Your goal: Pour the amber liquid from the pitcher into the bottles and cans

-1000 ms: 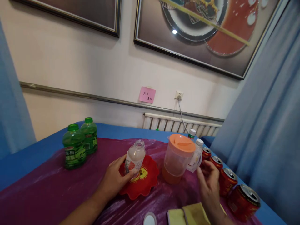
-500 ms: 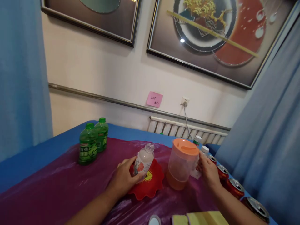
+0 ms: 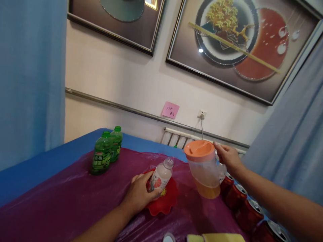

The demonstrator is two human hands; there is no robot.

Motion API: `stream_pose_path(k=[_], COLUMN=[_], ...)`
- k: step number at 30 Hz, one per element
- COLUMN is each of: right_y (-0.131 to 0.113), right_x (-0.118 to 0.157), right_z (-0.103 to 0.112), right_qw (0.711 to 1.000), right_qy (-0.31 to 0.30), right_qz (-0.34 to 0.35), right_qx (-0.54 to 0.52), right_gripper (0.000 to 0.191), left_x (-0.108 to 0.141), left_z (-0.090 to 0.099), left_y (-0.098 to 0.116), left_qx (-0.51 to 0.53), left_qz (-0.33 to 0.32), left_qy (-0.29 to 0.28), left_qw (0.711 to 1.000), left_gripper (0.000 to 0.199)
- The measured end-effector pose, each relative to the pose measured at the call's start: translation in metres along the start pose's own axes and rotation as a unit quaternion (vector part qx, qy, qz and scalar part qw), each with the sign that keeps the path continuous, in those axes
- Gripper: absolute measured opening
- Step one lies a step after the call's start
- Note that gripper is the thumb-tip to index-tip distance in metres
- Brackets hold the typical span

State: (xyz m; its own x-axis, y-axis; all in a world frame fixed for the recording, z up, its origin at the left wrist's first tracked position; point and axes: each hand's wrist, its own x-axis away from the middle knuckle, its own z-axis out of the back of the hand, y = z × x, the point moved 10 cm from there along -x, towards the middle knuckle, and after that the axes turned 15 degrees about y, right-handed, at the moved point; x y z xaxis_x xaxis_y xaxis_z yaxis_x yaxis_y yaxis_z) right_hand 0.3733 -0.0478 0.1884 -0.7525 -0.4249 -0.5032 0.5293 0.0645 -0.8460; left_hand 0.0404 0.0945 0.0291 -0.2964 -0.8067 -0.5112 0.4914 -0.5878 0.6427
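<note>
The left hand (image 3: 140, 192) has its grip closed around the clear bottle (image 3: 160, 178), which bears a printed label with a red-orange round fruit slice. This bottle is tilted, and its open mouth points up and to the right. It is over the red plate (image 3: 164, 205) with a wavy edge; whether its bottom touches the plate I cannot tell, because the fingers hide this part.

The right hand (image 3: 229, 158) holds the plastic pitcher (image 3: 205, 171) at its handle side, with the grip bent firmly there; the handle itself is mostly hidden. The pitcher is also tilted, its orange lid (image 3: 199, 149) leaning left, in the direction of the bottle. The two are near but apart. Inside the pitcher, an amber liquid lies near the bottom.

On the left part of the desk (image 3: 58, 156), two green bottles (image 3: 102, 156) stand upright, close to each other. A row of red cans (image 3: 249, 215) goes along the right edge, below the right forearm. A purple plastic sheet (image 3: 75, 205) covers much of the blue surface. At the near edge there are a white cap (image 3: 169, 238) and a folded yellow cloth (image 3: 222, 238), just beside each other.
</note>
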Motion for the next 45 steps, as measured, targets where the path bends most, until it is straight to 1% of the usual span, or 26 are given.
stream_pose_path(k=[3,6,11,16,19,23,28,34,41,45], right_y=[-0.026,-0.043,-0.061,-0.073,-0.079,-0.086,-0.093,-0.093,-0.091,-0.089], right_x=[-0.005,-0.008,-0.012,-0.010,-0.007,-0.004,0.000,0.000,0.002,0.002], right_z=[-0.008,-0.014,-0.026,-0.035,-0.039,-0.044,-0.053,-0.060,-0.064,-0.066], right_qw=[0.998,0.995,0.984,0.975,0.971,0.966,0.957,0.953,0.952,0.952], right_qy=[-0.017,-0.030,-0.060,-0.077,-0.086,-0.096,-0.115,-0.134,-0.137,-0.138], right_qz=[0.044,0.080,0.134,0.174,0.185,0.202,0.228,0.234,0.225,0.224], right_qx=[0.030,0.060,0.097,0.116,0.121,0.132,0.140,0.141,0.153,0.158], right_gripper=[0.063,0.062,0.060,0.060,0.060,0.060,0.058,0.057,0.058,0.059], left_x=[0.000,0.000,0.002,0.003,0.004,0.005,0.006,0.007,0.008,0.009], left_z=[0.003,0.005,0.003,0.001,0.001,0.003,0.005,0.006,0.007,0.006], left_y=[0.004,0.007,0.008,0.006,0.009,0.015,0.017,0.021,0.020,0.020], left_qx=[0.005,0.008,0.015,0.024,0.032,0.036,0.047,0.053,0.055,0.053], left_qz=[-0.005,-0.004,-0.002,0.001,0.000,-0.007,-0.006,-0.011,-0.004,0.003], left_qy=[-0.002,-0.007,-0.017,-0.020,-0.026,-0.034,-0.033,-0.038,-0.037,-0.048], left_qw=[1.000,1.000,1.000,0.999,0.999,0.999,0.998,0.998,0.998,0.997], left_gripper=[0.064,0.065,0.061,0.065,0.063,0.053,0.054,0.048,0.050,0.049])
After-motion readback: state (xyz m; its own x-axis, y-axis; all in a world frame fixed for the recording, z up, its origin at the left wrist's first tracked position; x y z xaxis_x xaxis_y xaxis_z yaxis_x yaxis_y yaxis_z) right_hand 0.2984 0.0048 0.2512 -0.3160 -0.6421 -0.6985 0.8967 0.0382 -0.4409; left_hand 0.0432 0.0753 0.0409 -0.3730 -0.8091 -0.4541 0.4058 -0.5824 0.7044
